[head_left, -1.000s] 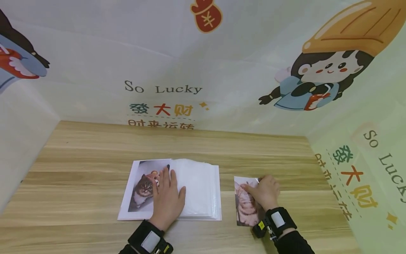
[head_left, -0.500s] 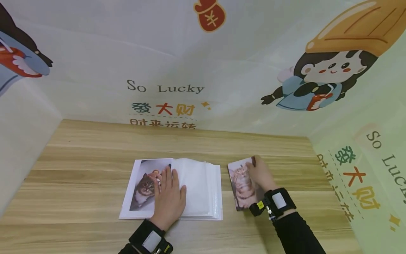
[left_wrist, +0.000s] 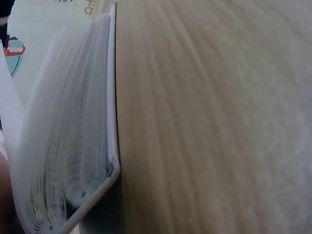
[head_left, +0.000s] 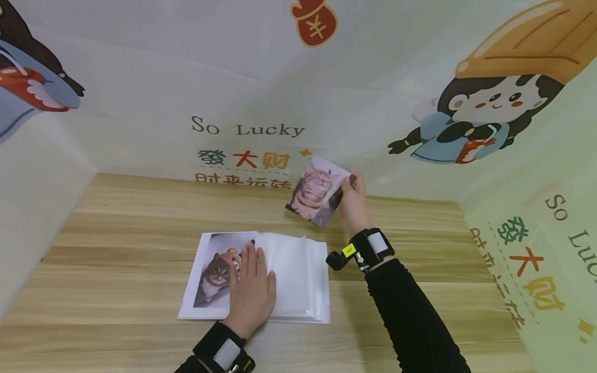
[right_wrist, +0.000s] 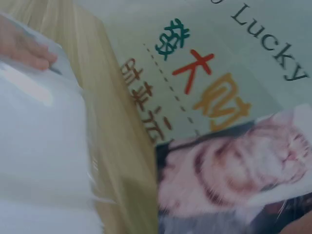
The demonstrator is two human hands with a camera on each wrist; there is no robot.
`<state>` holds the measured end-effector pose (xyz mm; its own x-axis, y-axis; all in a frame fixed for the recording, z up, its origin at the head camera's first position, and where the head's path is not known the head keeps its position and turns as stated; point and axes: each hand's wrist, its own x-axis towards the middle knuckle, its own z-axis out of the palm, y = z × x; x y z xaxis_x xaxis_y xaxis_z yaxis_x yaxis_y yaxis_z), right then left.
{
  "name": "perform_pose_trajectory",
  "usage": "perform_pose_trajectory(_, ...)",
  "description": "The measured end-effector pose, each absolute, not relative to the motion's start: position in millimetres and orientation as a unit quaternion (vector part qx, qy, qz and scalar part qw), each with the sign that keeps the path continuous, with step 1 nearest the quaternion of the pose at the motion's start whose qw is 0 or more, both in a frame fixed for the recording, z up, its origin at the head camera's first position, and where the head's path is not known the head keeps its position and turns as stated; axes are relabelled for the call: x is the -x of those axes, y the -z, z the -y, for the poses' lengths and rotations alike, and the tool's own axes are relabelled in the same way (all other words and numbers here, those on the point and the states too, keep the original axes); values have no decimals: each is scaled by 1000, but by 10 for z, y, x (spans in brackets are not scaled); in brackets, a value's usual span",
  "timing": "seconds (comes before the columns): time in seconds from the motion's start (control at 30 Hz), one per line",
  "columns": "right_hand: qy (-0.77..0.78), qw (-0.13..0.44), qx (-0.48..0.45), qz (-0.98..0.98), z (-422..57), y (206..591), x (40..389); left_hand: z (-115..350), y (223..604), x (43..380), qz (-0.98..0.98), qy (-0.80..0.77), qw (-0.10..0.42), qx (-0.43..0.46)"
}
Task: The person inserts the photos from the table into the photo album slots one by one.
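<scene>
An open photo album [head_left: 291, 280] lies on the table, its clear sleeves on the right side and a picture of a cat [head_left: 215, 277] on the left. My left hand [head_left: 252, 290] rests flat across the middle of the album, fingers straight. My right hand [head_left: 353, 204] pinches a cat photo [head_left: 314, 189] by its right edge, raised above the table behind the album and tilted. In the right wrist view the photo [right_wrist: 224, 170] fills the lower right. The left wrist view shows the album's page edges [left_wrist: 68, 122] and spine from the side.
The wooden table [head_left: 140, 217] runs back to a white printed cloth wall [head_left: 252, 77] with lettering and cartoon figures. A similar cloth wall [head_left: 536, 248] stands on the right, another [head_left: 42, 207] on the left.
My right hand has picked the cat photo up from the table right of the album and carried it up and left, turning it. My left hand stays on the album.
</scene>
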<state>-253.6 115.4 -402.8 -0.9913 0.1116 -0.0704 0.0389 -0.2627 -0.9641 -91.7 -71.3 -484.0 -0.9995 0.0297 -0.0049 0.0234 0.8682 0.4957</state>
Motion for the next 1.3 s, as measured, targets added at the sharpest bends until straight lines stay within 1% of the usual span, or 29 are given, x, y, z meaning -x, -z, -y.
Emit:
perform_pose_trajectory(0.2,-921,17,77,380,-860,4223,2619,705,4859,918,-969,-245,6,-15)
perform_pose_trajectory(0.37,-945,8,109,309,-716,4335,2641,701,4867,916,-970,-241,0,-16)
perform_pose_trajectory(0.5,-947,2,126,295,-664,4395,2631,702,4875,912,-971,-240,-8,-17)
perform_pose_trajectory(0.73,-943,-34,155,291,-633,4459,2587,705,4889,910,-972,-236,-3,-15)
perform_pose_trajectory(1.07,-932,-63,163,317,-676,4509,2510,704,4865,906,-970,-242,-12,-16)
perform_pose_trajectory(1.3,-895,-85,149,412,-666,4575,2478,703,4865,911,-970,-242,-14,-19)
